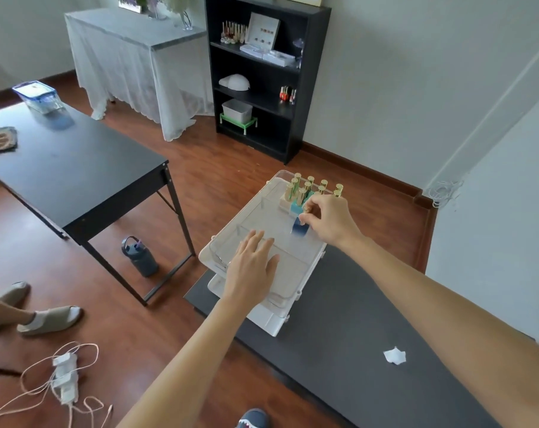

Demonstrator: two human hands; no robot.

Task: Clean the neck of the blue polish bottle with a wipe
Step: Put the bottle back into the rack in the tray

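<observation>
Nearest the wearer, on the dark grey tabletop [339, 319], lies one small crumpled white wipe [394, 355], alone and well apart from both hands. Neither hand is on it.

Further out, a clear plastic compartmented organiser tray [262, 208] sits on a white base at the tabletop's far end. Left hand [252, 267]: flat, fingers spread and open, palm down on the tray's near section, holding nothing; reads as steadying the tray.

Beyond it, right hand [327, 220]: fingers pinched together at the gold cap of one small blue polish bottle [300, 227]. Bottle appears tilted, long axis running from the blue base, lower left, up to the cap under the fingertips; whether it is clear of the tray floor cannot be told through the blur.

Key relation: bottle is in the right hand, at the tray's far side; wipe lies back toward the wearer, on the right. Left hand is the free one, though the wipe sits on the right-hand side. Judgement: cap must come off before the neck is reachable.

Farthest: about nine more gold-capped bottles [308, 188] standing upright in the tray's far corner; exact count uncertain owing to overlap.
</observation>
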